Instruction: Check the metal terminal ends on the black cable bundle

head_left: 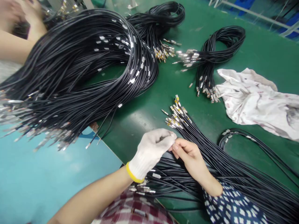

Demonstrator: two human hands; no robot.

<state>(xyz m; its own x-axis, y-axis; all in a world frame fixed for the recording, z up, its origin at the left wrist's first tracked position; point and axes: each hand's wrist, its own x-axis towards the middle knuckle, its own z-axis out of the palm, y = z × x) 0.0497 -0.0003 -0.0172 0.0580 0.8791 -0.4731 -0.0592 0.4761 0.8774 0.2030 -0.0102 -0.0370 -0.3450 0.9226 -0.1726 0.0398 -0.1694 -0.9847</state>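
Okay, left hand, gloved in white with a yellow cuff, had its fingers drawn to a pinch. Right hand, bare, was also pinched, thumb on fingers, tips touching the glove's. Couldn't tell if anything sat between them; a tiny pale bit showed at the glove tip, too small to identify.

Lower bundle of black cables lay right under both hands, its metal ends by the yellow cuff. Upper bundle ran just beyond the right hand, slanting down to the right, silver and yellow ends fanned past the fingertips. Patterned navy sleeve covered the right forearm; checked cloth showed below the left one.

Further out, a thin loop of cable lay to the right, white rag crumpled beyond it. Rag touched the ends of the right coil; far coil sat well apart from the hands. Big heap filled the left, ends hanging over the edge of the green tabletop. A co-worker's arm was behind it, top left. Floor was light blue.
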